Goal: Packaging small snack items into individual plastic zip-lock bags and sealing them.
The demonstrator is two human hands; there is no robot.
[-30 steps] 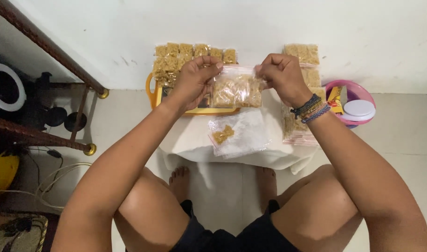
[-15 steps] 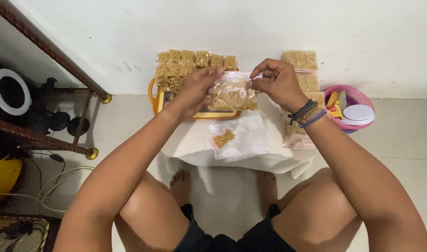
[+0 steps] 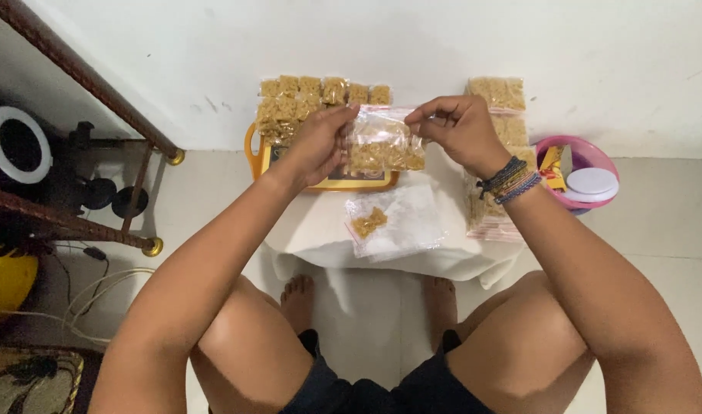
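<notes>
A small clear plastic bag (image 3: 383, 142) filled with golden-brown snack pieces hangs between both hands above the low white-covered table (image 3: 320, 234). My left hand (image 3: 318, 142) pinches its top left corner, and my right hand (image 3: 458, 130), with beaded bracelets at the wrist, pinches its top right edge. Below the hands a stack of empty clear bags (image 3: 401, 222) lies on the cloth, with a few snack pieces (image 3: 368, 222) in the top one.
Filled snack bags (image 3: 320, 96) are piled on a yellow tray (image 3: 253, 157) at the back. More filled bags (image 3: 496, 153) are stacked at the right. A pink bowl (image 3: 588, 153) holds a white lid. A metal rack (image 3: 83, 153) and cables stand at the left.
My hands have drawn closer together along the bag's top edge, and the bag hangs narrower between them. The view shifted slightly.
</notes>
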